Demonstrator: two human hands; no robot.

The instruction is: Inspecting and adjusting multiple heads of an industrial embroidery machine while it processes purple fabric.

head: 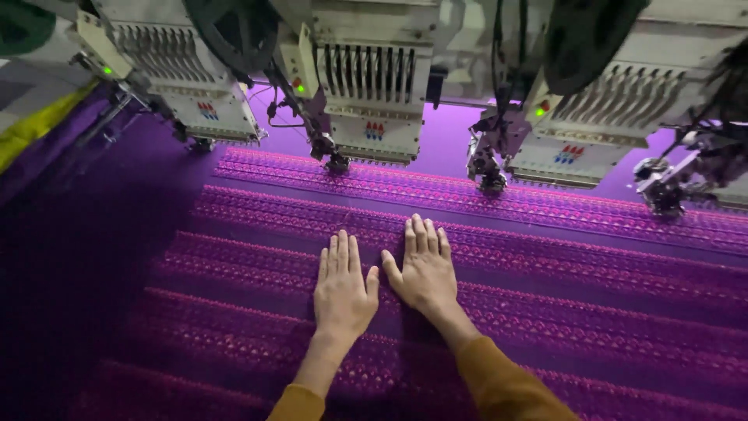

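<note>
Purple embroidered fabric (545,257) under both palms — left hand (343,292), right hand (425,273) flat, fingers spread, gripping nothing; bands running crosswise — embroidery heads (374,86) beyond fingertips.

dim, purple cast | light from above | left edge dark

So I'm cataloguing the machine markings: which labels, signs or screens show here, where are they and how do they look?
No screens or packages.
Left head label: small red and blue marks on a white panel.
Middle head label: same marks, beyond the left hand.
Right head label: same marks, tilted, beyond the right hand.
Green indicator lights glow on the heads.
</note>
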